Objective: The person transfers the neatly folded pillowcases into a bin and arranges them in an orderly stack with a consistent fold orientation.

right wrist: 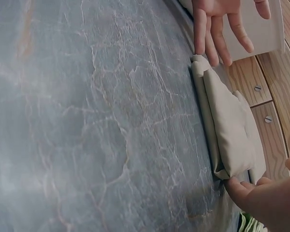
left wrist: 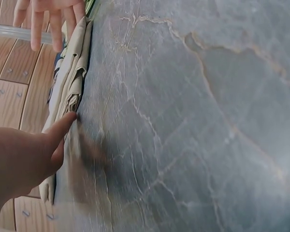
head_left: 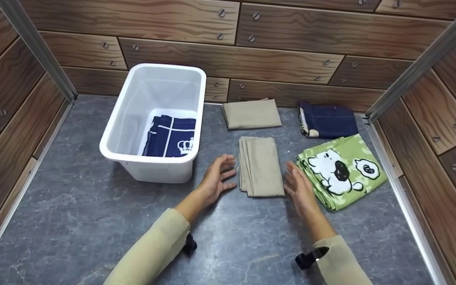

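A folded beige cloth (head_left: 261,166) lies flat on the floor between two hands. On its left side is the left hand (head_left: 215,180), fingers spread and relaxed, a small gap from the fold. The right hand (head_left: 301,192) is at the opposite side, fingertips right at the cloth's edge, with a green cloth (head_left: 342,172) printed with a white cartoon dog just beyond. From the right wrist view, the beige cloth (right wrist: 229,125) shows as a thick layered fold, with the right hand's fingers (right wrist: 239,191) at its near end. Neither hand grips anything.
A white plastic tub (head_left: 111,155) stands at left, holding a folded navy cloth (head_left: 158,136) with a white crown print. Behind the hands lie another folded beige cloth (head_left: 251,114) and a dark navy one (head_left: 329,120). Wood-patterned panels (head_left: 172,19) wall the grey marbled floor (head_left: 73,221).
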Available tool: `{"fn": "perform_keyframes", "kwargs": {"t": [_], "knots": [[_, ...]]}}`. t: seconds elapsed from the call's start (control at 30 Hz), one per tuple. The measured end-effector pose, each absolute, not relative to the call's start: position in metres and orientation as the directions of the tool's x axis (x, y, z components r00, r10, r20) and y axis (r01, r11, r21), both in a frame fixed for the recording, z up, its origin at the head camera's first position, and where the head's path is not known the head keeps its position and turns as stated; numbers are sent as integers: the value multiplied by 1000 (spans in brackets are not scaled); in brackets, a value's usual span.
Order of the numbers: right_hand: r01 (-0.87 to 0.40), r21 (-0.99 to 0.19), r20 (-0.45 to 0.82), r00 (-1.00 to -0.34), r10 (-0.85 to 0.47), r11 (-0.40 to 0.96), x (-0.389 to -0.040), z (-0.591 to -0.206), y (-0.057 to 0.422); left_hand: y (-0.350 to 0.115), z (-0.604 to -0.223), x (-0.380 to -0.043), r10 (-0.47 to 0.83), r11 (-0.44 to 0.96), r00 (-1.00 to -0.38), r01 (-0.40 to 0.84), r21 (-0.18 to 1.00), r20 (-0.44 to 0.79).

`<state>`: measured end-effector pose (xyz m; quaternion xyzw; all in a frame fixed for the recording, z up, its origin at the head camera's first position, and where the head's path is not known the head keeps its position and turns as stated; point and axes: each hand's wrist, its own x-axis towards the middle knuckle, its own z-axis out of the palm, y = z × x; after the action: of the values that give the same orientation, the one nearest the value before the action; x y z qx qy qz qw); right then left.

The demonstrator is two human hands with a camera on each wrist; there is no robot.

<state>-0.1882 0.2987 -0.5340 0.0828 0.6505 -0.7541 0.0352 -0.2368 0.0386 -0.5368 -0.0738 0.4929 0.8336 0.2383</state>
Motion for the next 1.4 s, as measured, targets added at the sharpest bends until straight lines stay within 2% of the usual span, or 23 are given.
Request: {"fn": "perform_keyframes", "kwargs": {"t": [0.43, 0.7, 1.0, 1.4], "knots": [[281, -947, -290, -957, 35, -155, -191, -529, 303, 43, -542, -239, 345, -416, -862, -494, 763, -371], [366, -904, -378, -926, 14, -220, -196, -527, 305, 44, -539, -242, 358, -424, -849, -519, 742, -389], [373, -899, -383, -924, 2, -229, -197, -528, 303, 46, -538, -243, 371, -323, -834, -528, 785, -408], [373, -891, -382, -924, -17, -257, -198, -527, 301, 48, -536, -245, 402, -360, -825, -542, 759, -398]]}}
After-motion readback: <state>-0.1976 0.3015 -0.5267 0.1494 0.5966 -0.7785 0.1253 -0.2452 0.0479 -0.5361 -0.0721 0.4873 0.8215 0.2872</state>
